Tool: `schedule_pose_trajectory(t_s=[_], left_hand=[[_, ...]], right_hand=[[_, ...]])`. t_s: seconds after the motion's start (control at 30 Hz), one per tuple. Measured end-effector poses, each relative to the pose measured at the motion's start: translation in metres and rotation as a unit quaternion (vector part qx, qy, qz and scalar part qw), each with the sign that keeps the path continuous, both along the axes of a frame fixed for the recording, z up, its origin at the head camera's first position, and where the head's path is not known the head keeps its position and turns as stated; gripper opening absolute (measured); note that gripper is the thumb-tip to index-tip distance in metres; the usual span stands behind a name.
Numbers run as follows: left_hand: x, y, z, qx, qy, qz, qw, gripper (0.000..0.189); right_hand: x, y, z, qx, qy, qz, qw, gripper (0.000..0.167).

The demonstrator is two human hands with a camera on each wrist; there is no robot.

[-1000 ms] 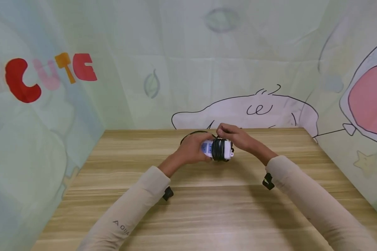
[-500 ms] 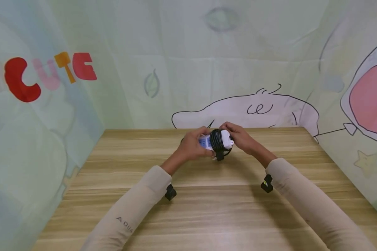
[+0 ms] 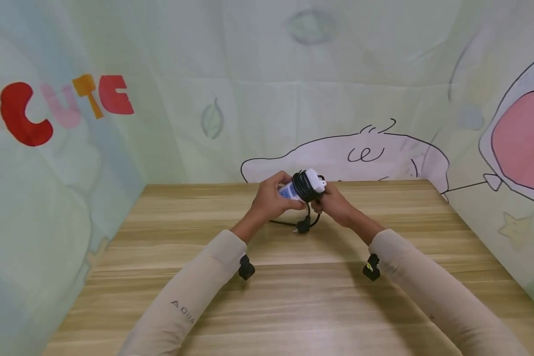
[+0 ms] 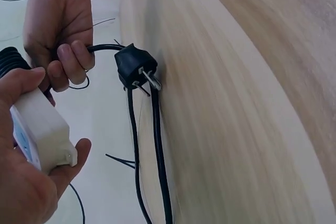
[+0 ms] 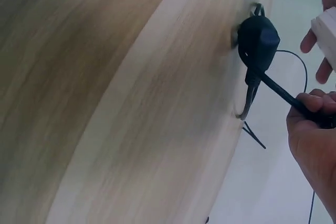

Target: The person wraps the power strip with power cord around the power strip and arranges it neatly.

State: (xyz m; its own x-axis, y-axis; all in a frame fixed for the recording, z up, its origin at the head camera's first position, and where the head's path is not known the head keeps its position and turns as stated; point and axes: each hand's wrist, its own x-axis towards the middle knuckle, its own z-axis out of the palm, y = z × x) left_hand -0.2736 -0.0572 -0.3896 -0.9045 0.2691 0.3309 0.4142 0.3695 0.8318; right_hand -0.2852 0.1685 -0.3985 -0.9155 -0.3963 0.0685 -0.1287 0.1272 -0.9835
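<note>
My left hand (image 3: 270, 199) grips a white power strip (image 3: 312, 179) with blue socket faces, tilted up above the table. Black cord (image 3: 303, 187) is wound in several turns around the strip's far end. My right hand (image 3: 333, 203) pinches the cord just under that end, its fingers curled, as the left wrist view shows. A black plug (image 4: 135, 66) with metal prongs hangs below the hands on a loop of cord. In the right wrist view the plug (image 5: 257, 43) dangles close to the tabletop, and the cord runs from it into the right fist (image 5: 315, 124).
A wood-grain table (image 3: 293, 296) lies under both arms. Behind it hangs a printed cloth backdrop (image 3: 182, 123) with cartoon drawings, along the table's back edge and both sides. Small black devices (image 3: 246, 268) sit under each sleeve cuff.
The power strip has been raised and tilted, its wound end going up. My right hand has moved from above the coil to beneath it. The plug now hangs lower, with loose cord showing.
</note>
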Motion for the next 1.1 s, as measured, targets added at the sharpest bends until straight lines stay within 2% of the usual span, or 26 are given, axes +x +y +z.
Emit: schedule_pose_trajectory(t_s=[0.2, 0.37, 0.47, 0.63, 0.73, 0.87, 1.0, 1.1], left_hand=[[-0.004, 0.004, 0.001, 0.002, -0.007, 0.047, 0.9989, 0.055], [-0.013, 0.002, 0.004, 0.014, -0.001, 0.086, 0.9962, 0.053], [-0.016, 0.0, 0.003, 0.011, -0.008, 0.105, 0.9943, 0.053], [-0.018, -0.001, 0.002, 0.004, -0.019, 0.122, 0.9923, 0.054], [-0.018, -0.002, 0.001, 0.0, -0.016, 0.134, 0.9909, 0.055], [-0.02, -0.003, 0.001, -0.004, -0.011, 0.145, 0.9893, 0.057], [-0.021, -0.005, 0.0, 0.002, -0.007, 0.158, 0.9874, 0.057], [-0.021, -0.007, -0.002, 0.009, -0.007, 0.163, 0.9866, 0.056]], right_hand=[[0.0, -0.006, -0.003, 0.012, -0.033, -0.015, 0.9993, 0.021], [0.002, -0.007, -0.006, 0.014, -0.065, 0.0, 0.9978, 0.039], [0.003, -0.01, -0.008, 0.006, -0.08, 0.007, 0.9967, 0.041], [0.004, -0.014, -0.008, 0.016, -0.076, 0.017, 0.9968, 0.041], [0.005, -0.012, -0.004, 0.033, -0.06, 0.011, 0.9976, 0.041], [0.005, -0.01, 0.003, 0.09, 0.003, -0.012, 0.9958, 0.042], [0.003, -0.009, 0.011, 0.163, 0.069, -0.03, 0.9837, 0.043], [0.001, -0.008, 0.016, 0.206, 0.091, -0.025, 0.9741, 0.043]])
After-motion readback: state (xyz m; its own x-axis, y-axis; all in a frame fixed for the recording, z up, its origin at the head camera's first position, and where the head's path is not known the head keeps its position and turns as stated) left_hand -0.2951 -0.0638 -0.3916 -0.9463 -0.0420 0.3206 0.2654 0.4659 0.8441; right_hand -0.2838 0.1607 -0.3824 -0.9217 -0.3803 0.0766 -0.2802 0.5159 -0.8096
